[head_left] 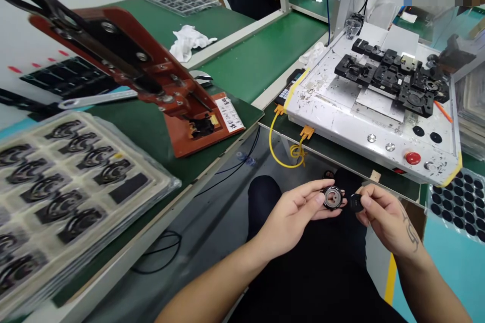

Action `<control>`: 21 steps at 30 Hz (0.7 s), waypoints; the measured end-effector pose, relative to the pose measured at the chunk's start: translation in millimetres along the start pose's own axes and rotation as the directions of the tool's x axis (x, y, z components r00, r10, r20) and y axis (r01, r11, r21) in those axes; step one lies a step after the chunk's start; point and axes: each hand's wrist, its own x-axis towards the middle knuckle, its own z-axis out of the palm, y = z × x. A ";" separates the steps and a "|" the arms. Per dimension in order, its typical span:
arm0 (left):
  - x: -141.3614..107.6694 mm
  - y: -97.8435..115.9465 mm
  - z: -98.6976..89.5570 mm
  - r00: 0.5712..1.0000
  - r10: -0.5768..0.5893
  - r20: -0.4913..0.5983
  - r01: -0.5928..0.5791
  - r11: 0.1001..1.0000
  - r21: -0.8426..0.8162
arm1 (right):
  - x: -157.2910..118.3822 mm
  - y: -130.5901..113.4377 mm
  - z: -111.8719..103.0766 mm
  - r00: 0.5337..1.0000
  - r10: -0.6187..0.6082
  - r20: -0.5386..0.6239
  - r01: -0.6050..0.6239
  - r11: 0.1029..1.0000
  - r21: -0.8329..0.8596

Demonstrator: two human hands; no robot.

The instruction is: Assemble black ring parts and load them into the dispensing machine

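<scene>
My left hand (299,210) has its fingers and thumb closed around a round, black-rimmed watch case (333,198), whose open inside faces up. Pinched in my right hand (387,218) is a black round watch back cover (355,203) with small dots on its face. The cover is close to the right side of the watch case, with a narrow gap between them. Both parts are above my lap. The far fingertips of my right hand are partly hidden behind the cover.
A red lever press (178,86) stands on the left bench beside stacked trays (166,174) of black watch parts. To the right is a white machine (329,126) with black fixtures (386,78) and a red button (413,157). A sheet of black discs (456,207) lies far right.
</scene>
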 end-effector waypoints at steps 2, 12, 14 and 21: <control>-0.4 0.5 0.9 1.000 0.002 -0.009 -0.002 1.000 0.012 | -0.5 1.2 -0.6 1.000 0.001 0.007 -0.001 1.000 -0.002; -4.2 -1.8 0.9 1.000 -0.007 -0.022 0.008 1.000 0.030 | -2.5 -2.3 2.2 1.000 -0.017 0.008 0.018 0.998 -0.067; -3.5 -2.1 0.1 1.000 -0.009 -0.016 0.010 1.000 0.020 | -2.3 -2.8 2.9 1.000 -0.013 0.004 0.014 0.997 -0.081; 0.3 -1.9 0.0 1.000 -0.028 0.008 0.028 0.996 -0.089 | -1.5 -1.3 1.2 1.000 -0.019 -0.017 0.017 0.995 -0.101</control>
